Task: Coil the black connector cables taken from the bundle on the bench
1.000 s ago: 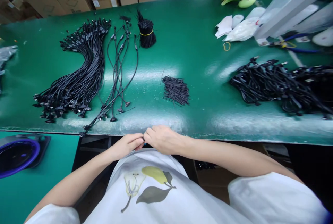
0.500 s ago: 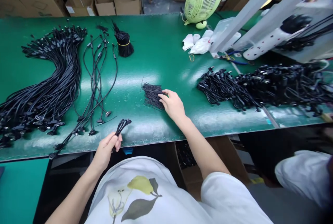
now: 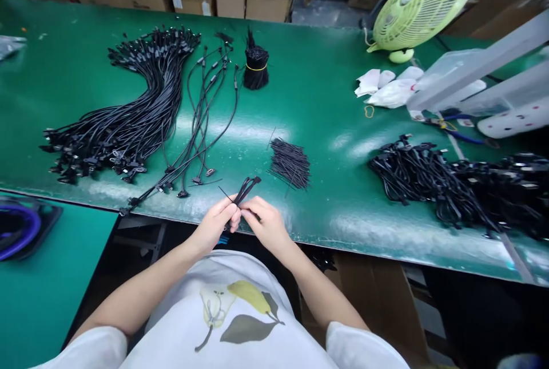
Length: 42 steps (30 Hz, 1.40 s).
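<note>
My left hand (image 3: 218, 221) is closed around a folded black cable (image 3: 249, 185), whose loops stick up above the fingers at the table's front edge. My right hand (image 3: 266, 226) meets it there, fingertips pinched at the cable. A thin black twist tie (image 3: 225, 192) crosses the cable between both hands, its free end pointing up and left. Just beyond lies a flat pile of black twist ties (image 3: 290, 163). To the left, several loose cables (image 3: 201, 123) are spread out, with connectors at their ends. The fingertips partly hide the tie and the lower cable.
A large bundle of straight cables (image 3: 158, 88) lies on the left of the green table (image 3: 317, 100). A banded bunch of ties (image 3: 256, 68) stands behind. Folded cables (image 3: 429, 180) are heaped on the right. A green fan (image 3: 422, 6) and metal posts (image 3: 484, 66) stand at the back right.
My right hand has left the pile of twist ties and come to the cable in my left hand, with a tie now across it. The view has shifted left.
</note>
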Tool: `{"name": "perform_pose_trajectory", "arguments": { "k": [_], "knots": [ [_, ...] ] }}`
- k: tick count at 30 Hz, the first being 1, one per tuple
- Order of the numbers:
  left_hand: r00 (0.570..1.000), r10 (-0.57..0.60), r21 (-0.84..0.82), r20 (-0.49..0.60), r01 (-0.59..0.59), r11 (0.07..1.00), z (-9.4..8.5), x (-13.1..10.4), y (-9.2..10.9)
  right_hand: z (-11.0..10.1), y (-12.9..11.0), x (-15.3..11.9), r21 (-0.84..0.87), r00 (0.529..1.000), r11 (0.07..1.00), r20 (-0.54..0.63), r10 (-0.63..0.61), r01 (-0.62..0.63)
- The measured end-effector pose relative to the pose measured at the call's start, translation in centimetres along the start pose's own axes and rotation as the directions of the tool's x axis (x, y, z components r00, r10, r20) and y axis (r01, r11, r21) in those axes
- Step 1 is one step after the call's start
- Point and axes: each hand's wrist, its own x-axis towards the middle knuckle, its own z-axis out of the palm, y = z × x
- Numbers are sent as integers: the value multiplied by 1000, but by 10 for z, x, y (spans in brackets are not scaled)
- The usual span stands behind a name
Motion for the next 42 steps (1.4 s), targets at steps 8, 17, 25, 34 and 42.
{"name": "perform_pose_trajectory", "arguments": {
  "k": [8,17,25,34,42],
  "knots": [
    [955,293,660,-44,-192,727,-23,-3,6,-5,-29,23,-650,759,491,212,-616,580],
    [997,-53,239,-55,65,969,-34,-11,5,-18,-51,56,-554,506,85,676,-536,828],
    [988,-4,472,-153,76,879,-29,-12,-3,3,-40,48,-503,524,178,721,-454,846],
    [959,147,207,-243,-97,974,-25,11,26,17,-29,74,-622,877,618,347,-334,481],
    [777,535,760,332,-556,336,-38,-18,26,11,-23,47,-21,979,999,198,41,-38]
  ]
}}
